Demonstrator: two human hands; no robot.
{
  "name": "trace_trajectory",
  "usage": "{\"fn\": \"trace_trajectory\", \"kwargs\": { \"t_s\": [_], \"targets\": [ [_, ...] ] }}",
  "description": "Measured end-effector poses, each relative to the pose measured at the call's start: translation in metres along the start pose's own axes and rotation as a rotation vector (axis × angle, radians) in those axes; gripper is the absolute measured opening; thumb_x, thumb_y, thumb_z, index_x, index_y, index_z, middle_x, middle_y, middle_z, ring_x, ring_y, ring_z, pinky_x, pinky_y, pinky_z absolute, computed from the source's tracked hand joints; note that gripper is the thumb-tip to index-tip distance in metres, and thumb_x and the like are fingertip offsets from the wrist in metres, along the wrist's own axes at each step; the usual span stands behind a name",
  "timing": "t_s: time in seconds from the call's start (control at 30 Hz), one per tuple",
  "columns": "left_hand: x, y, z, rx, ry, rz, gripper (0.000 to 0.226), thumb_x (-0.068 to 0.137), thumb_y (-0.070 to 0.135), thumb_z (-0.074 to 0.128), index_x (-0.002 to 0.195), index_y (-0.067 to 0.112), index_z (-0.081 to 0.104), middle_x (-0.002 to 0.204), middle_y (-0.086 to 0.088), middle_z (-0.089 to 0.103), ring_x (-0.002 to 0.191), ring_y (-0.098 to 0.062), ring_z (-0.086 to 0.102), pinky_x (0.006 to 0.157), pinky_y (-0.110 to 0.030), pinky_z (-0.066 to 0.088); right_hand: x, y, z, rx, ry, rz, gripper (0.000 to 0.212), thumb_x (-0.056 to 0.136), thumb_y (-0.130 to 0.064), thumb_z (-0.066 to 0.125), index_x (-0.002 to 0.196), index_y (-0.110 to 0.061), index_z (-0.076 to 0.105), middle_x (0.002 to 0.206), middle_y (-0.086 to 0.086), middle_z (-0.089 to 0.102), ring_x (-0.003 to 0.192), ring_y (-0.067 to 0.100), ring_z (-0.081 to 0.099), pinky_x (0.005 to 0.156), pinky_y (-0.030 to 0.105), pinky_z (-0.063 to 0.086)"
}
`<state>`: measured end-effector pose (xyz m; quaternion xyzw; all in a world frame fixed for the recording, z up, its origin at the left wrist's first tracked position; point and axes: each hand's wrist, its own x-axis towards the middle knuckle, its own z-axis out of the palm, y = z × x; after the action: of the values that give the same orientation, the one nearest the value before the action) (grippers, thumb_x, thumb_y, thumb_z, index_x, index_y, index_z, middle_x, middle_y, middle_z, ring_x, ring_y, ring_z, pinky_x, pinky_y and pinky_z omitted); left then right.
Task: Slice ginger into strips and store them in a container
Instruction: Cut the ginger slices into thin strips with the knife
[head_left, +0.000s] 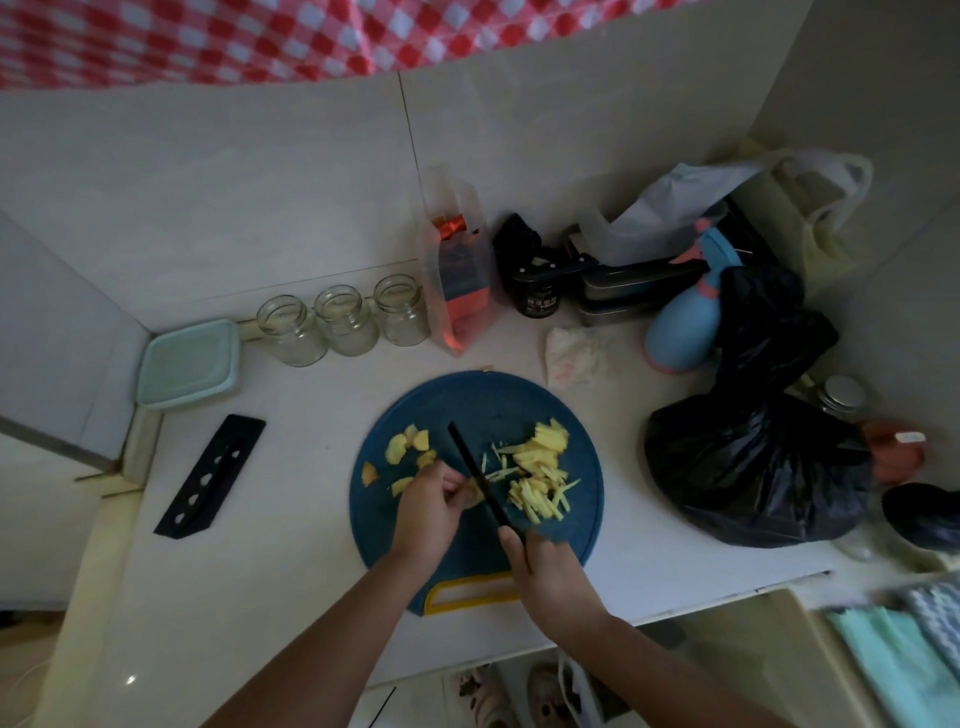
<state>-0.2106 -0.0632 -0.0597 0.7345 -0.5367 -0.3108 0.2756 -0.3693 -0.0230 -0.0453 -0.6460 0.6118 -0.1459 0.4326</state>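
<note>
A round blue cutting board (483, 405) with a yellow handle lies on the white counter. Flat ginger slices (408, 444) sit on its left half, and a pile of cut ginger strips (540, 467) lies on its right half. My left hand (428, 512) presses a ginger piece (474, 493) down on the board with its fingertips. My right hand (550, 577) grips the handle of a black knife (475, 470), whose blade rests right beside the held piece. A pale green lidded container (189, 364) stands at the back left.
A black knife sheath (210, 475) lies left of the board. Three glass jars (343, 322) line the back wall. A clear box, dark tins, a blue spray bottle (685, 322), a cloth and a black plastic bag (753, 447) crowd the right side.
</note>
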Motion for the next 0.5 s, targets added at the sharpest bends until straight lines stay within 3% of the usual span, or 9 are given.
{"fn": "trace_trajectory", "kwargs": {
  "t_s": [0.13, 0.2, 0.27, 0.33, 0.43, 0.5],
  "targets": [
    [0.0010, 0.0005, -0.0002, 0.018, 0.004, 0.004, 0.009, 0.083, 0.014, 0.069, 0.083, 0.015, 0.061, 0.078, 0.005, 0.064, 0.074, -0.007, 0.060, 0.072, -0.021, 0.048, -0.0032, 0.0002, -0.0004, -0.078, -0.046, -0.016, 0.046, 0.096, -0.054, 0.028, 0.084, -0.015, 0.049, 0.084, 0.010, 0.065, 0.080, 0.028, 0.063, 0.072, 0.040, 0.048],
    [0.0010, 0.0016, -0.0005, 0.021, 0.006, 0.006, 0.011, 0.082, 0.012, 0.069, 0.081, 0.017, 0.059, 0.077, 0.007, 0.062, 0.073, -0.006, 0.059, 0.071, -0.019, 0.046, -0.0047, -0.0010, -0.0007, -0.104, -0.064, -0.008, 0.080, 0.079, -0.079, 0.006, 0.090, -0.014, 0.052, 0.088, 0.010, 0.066, 0.081, 0.029, 0.064, 0.071, 0.041, 0.050],
    [0.0014, 0.0021, -0.0007, 0.024, 0.005, 0.009, 0.013, 0.082, 0.012, 0.070, 0.080, 0.018, 0.058, 0.076, 0.008, 0.062, 0.074, -0.006, 0.059, 0.071, -0.020, 0.047, -0.0027, 0.0040, 0.0037, -0.092, -0.076, 0.008, 0.107, 0.058, -0.091, -0.013, 0.092, -0.014, 0.054, 0.087, 0.010, 0.065, 0.080, 0.029, 0.064, 0.070, 0.041, 0.051],
    [0.0017, 0.0016, -0.0005, 0.026, 0.000, 0.011, 0.013, 0.082, 0.010, 0.070, 0.080, 0.017, 0.058, 0.075, 0.008, 0.061, 0.073, -0.007, 0.059, 0.071, -0.021, 0.047, -0.0025, 0.0028, 0.0053, -0.091, -0.077, 0.016, 0.099, 0.065, -0.088, -0.006, 0.091, -0.014, 0.054, 0.089, 0.011, 0.066, 0.082, 0.029, 0.064, 0.071, 0.041, 0.051],
    [0.0023, 0.0006, 0.0000, 0.030, 0.002, 0.007, 0.014, 0.082, 0.009, 0.069, 0.078, 0.017, 0.058, 0.072, 0.010, 0.060, 0.072, -0.007, 0.058, 0.070, -0.020, 0.046, -0.0011, -0.0015, 0.0067, -0.107, -0.089, 0.025, 0.054, 0.094, -0.059, 0.023, 0.089, -0.014, 0.053, 0.091, 0.011, 0.066, 0.087, 0.029, 0.064, 0.076, 0.040, 0.050],
    [0.0031, -0.0002, 0.0002, 0.026, 0.005, 0.004, 0.014, 0.081, 0.008, 0.069, 0.078, 0.017, 0.059, 0.072, 0.009, 0.061, 0.072, -0.007, 0.059, 0.070, -0.020, 0.047, 0.0008, -0.0036, 0.0068, -0.077, -0.102, 0.044, 0.054, 0.095, -0.057, 0.025, 0.085, -0.014, 0.054, 0.086, 0.009, 0.065, 0.083, 0.026, 0.064, 0.075, 0.038, 0.049]
  ]
}}
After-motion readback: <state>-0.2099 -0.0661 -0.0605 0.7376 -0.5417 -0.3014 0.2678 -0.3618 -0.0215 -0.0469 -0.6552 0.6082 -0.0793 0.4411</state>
